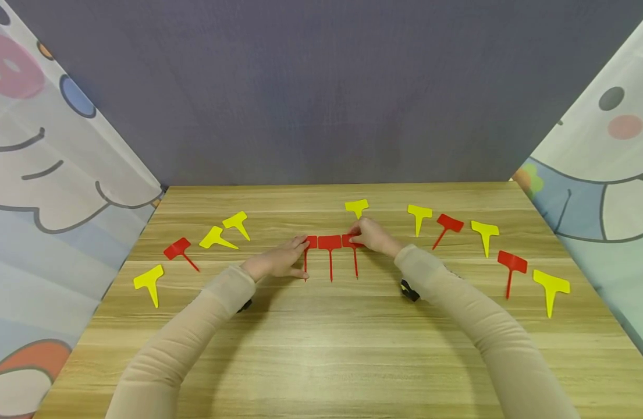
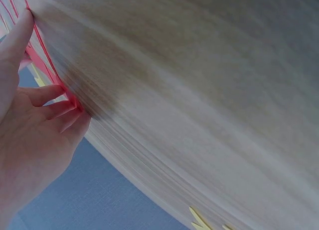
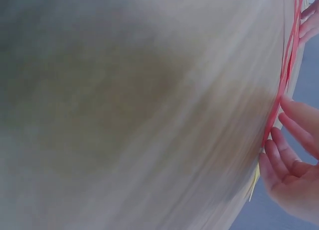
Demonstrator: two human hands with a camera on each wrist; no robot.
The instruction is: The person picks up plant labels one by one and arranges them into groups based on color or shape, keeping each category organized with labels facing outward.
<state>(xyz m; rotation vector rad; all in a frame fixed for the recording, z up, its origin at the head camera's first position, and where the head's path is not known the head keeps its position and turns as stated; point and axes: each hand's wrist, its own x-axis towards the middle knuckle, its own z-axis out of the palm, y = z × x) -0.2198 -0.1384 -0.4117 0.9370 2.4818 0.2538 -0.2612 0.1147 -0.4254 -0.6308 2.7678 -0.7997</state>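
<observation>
Three red T-shaped plant labels lie side by side mid-table, heads away from me and stems toward me. My left hand (image 1: 277, 261) rests on the left red label (image 1: 313, 242): its fingertips touch the head, and the thumb is at the stem's tip. The middle red label (image 1: 330, 242) lies between my hands, untouched by either. On the right, my right hand (image 1: 376, 237) pinches the outer end of the head of the right red label (image 1: 347, 240), covering part of it. In the right wrist view, the thumb and fingertips meet the red label (image 3: 272, 115) at its edge.
A yellow label (image 1: 356, 206) lies just beyond my right hand. To the left are a red label (image 1: 178, 249) and several yellow ones (image 1: 151, 280). More yellow labels (image 1: 551, 286) and two red ones, including a red label (image 1: 512, 263), lie rightward. A grey panel (image 1: 331, 116) borders the back edge.
</observation>
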